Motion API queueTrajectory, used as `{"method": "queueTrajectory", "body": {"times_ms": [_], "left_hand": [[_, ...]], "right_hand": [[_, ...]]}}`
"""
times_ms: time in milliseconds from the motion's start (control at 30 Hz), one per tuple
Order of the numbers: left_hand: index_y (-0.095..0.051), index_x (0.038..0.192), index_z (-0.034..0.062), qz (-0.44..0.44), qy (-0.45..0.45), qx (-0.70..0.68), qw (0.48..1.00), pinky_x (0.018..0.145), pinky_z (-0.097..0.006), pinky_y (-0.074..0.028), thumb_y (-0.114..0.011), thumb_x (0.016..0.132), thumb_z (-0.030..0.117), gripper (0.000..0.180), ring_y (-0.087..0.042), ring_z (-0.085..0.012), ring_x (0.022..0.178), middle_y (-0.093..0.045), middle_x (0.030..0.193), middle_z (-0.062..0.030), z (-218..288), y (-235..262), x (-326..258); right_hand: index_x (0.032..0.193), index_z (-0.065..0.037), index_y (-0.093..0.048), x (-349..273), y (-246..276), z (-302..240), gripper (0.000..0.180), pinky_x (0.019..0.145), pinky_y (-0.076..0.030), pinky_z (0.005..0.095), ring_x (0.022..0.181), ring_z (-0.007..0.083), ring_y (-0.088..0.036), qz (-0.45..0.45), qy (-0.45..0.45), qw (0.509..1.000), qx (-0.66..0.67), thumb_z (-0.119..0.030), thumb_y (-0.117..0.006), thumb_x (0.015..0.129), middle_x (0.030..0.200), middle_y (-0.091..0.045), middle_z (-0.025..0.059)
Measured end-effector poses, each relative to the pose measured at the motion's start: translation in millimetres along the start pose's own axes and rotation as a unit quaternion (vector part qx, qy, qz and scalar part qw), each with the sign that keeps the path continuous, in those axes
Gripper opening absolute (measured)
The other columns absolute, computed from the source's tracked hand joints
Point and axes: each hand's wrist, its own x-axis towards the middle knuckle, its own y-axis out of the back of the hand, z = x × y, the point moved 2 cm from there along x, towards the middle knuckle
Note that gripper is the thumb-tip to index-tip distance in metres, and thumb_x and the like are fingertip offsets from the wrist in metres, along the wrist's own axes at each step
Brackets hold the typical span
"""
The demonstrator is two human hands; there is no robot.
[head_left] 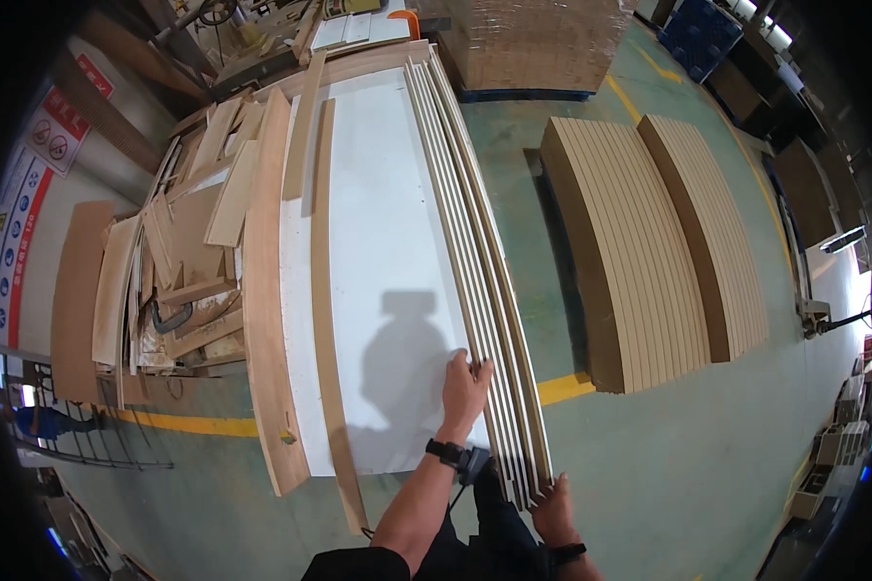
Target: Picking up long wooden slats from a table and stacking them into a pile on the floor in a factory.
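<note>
Our left hand (463, 385) lies on the long white-edged wooden strips (475, 242), fingers spread over their edges. Our right hand (553, 506) grips their near ends, fingers curled. They rest on a white bench (378, 242).

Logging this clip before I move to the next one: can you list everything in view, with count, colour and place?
Large white flat board: one, white, centre, lying flat.
Long thin white-edged strips: several, exact count unclear, standing on edge along the board's right side.
Long brown wooden planks: at least three, on the board's left part.
Loose brown wood offcuts: many, heaped left of the board.
Stacks of tan slats: two, on the green floor to the right.
Wrapped brown pallet load: one, top centre.
Yellow floor line: one, crossing under the board.
Left hand: on the strips, black wrist device.
Right hand: at the strips' near ends.
</note>
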Motion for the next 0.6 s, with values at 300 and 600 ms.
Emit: {"method": "queueTrajectory", "body": {"times_ms": [300, 600], "left_hand": [[-0.053, 0.112, 0.0013, 0.020, -0.046, 0.049, 0.998, 0.084, -0.050, -0.048, -0.068, 0.088, 0.030, 0.041, -0.058, -0.0411, 0.100, -0.056, 0.105, -0.0201, 13, -9, 4], [-0.056, 0.105, -0.0006, 0.027, -0.069, 0.019, 0.997, 0.084, -0.049, -0.048, -0.064, 0.090, 0.033, 0.038, -0.056, -0.0423, 0.098, -0.056, 0.104, -0.0211, 25, -14, 48]], "right_hand": [[0.138, -0.018, -0.049, 19, -2, 43, 0.067, 0.105, -0.033, 0.0597, 0.127, 0.0288, -0.050, -0.069, -0.009, 0.996, 0.063, -0.066, -0.030, 0.096, 0.138, -0.055, 0.0052], [0.132, -0.011, -0.055, 24, -40, 17, 0.065, 0.103, -0.040, 0.0517, 0.119, 0.0301, -0.055, -0.163, -0.033, 0.920, 0.354, -0.062, -0.034, 0.097, 0.128, -0.062, 0.0086]]}}
